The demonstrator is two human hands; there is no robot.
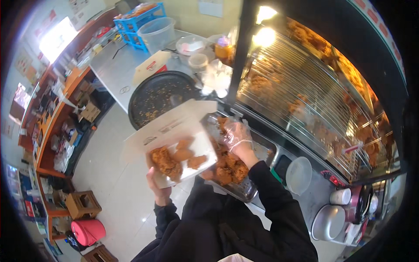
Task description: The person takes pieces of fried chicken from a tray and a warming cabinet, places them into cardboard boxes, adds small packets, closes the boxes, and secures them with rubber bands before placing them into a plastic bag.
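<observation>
My left hand (159,186) is bare and holds an open cardboard takeaway box (209,144) by its near left corner. Inside the box lie several pieces of fried chicken (166,162), the largest at the left. My right hand (238,134), in a clear plastic glove, reaches down into a metal tray (272,160) of fried chicken, just right of the box. Its fingertips are among the pieces and blurred, so whether they grip one cannot be told. More fried chicken (229,168) is heaped in the tray's near part.
Beyond the box sits a round black pan (163,95) with crumbs. A lit glass display cabinet (291,137) with wire racks rises at the right. A clear plastic lid (298,176) and a metal pot (328,222) lie to the right. A pink bucket (88,232) stands at lower left.
</observation>
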